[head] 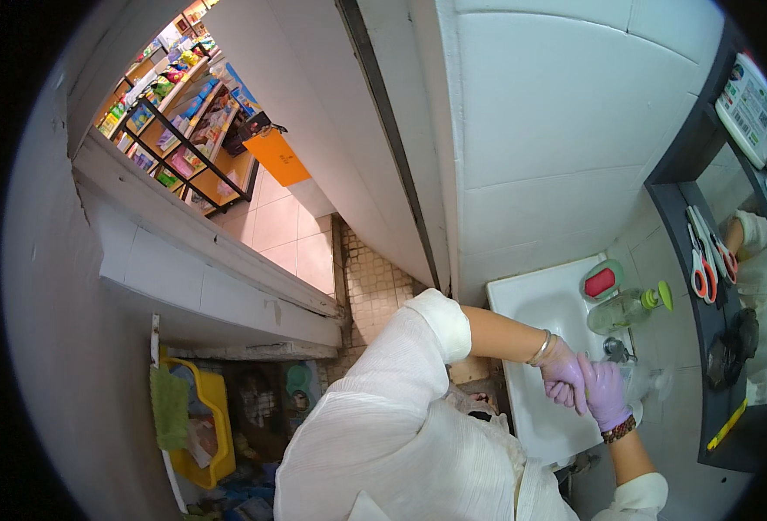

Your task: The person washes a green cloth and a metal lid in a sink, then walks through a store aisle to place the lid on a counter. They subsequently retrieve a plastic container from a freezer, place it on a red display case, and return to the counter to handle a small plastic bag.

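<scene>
My left hand [562,372] and my right hand [605,393] meet above the white washbasin [540,312], both in thin lilac gloves. The fingers of the two hands are pressed together and overlap, so whether anything small sits between them is hidden. A silver bangle [541,348] circles my left wrist, and a dark bead bracelet [619,430] my right one. Just beyond the hands is the metal faucet [615,348]. A clear pump bottle with a green top [621,311] stands on the basin's rim, beside a red soap bar [600,283] in a green dish [613,270].
A dark mirror shelf [673,189] holds orange-handled scissors [703,273] and a yellow cutter [727,424]. White tiled wall [566,98] borders the basin. Behind are a door [318,98], a yellow basket [220,449] and a green cloth [170,407]. Stocked shop shelves [191,150] show through the doorway.
</scene>
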